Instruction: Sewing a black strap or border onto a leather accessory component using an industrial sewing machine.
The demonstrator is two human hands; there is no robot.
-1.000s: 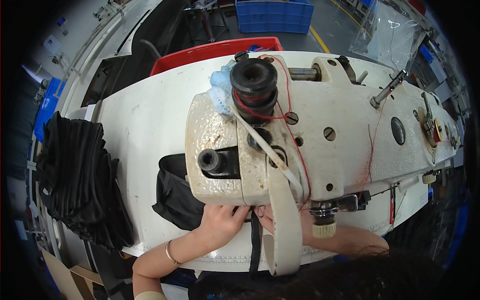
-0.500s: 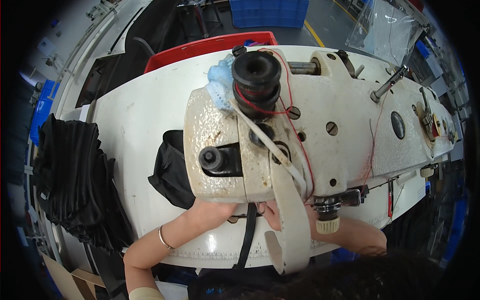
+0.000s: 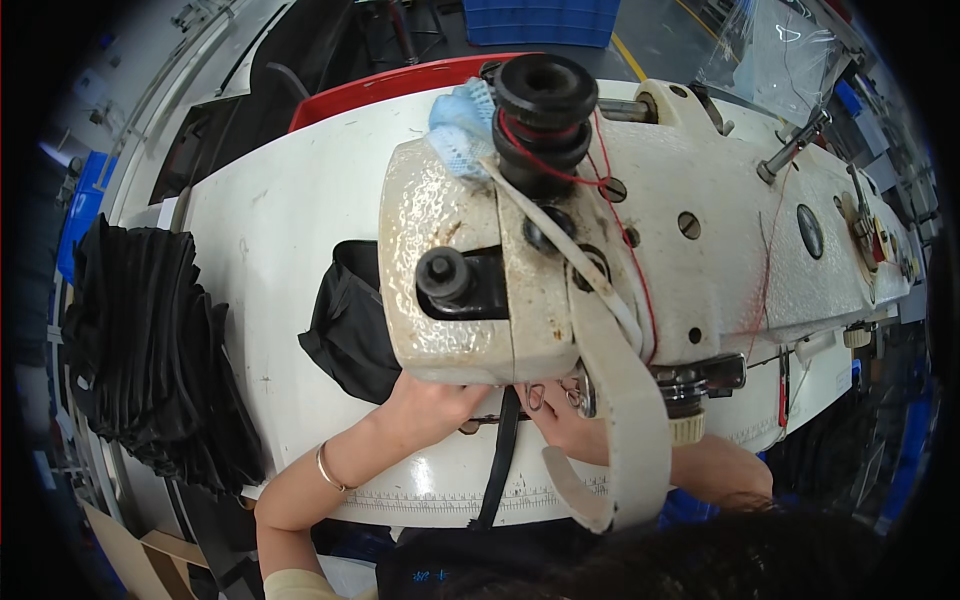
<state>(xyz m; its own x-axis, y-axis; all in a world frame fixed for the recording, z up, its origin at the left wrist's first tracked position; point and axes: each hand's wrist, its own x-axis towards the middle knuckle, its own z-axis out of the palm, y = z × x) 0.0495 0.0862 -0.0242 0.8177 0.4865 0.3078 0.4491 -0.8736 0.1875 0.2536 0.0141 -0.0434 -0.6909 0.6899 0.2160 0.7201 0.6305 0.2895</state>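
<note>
A white sewing machine [image 3: 660,280] with red thread stands over a pale worktable [image 3: 270,180]. A black fabric piece [image 3: 345,330] lies partly under its head. From there a narrow black strip [image 3: 498,470] runs toward me between my hands. My left hand [image 3: 440,405], a bracelet on its wrist, is at the strip's left, its bent fingers mostly hidden beneath the head. My right hand [image 3: 560,425] is right of the strip, behind metal fittings and a white curved guard [image 3: 630,440]; what either hand grips is hidden.
A tall stack of black fabric [image 3: 150,350] lies at the left. A red bin [image 3: 370,90] sits behind the table, with a blue crate [image 3: 540,20] on the floor beyond. Clear plastic sheeting [image 3: 785,50] hangs at the back right.
The black fabric piece has moved farther away from me under the head, and the strip's near end leans more leftward. The whole view has shifted, putting the machine higher in frame.
</note>
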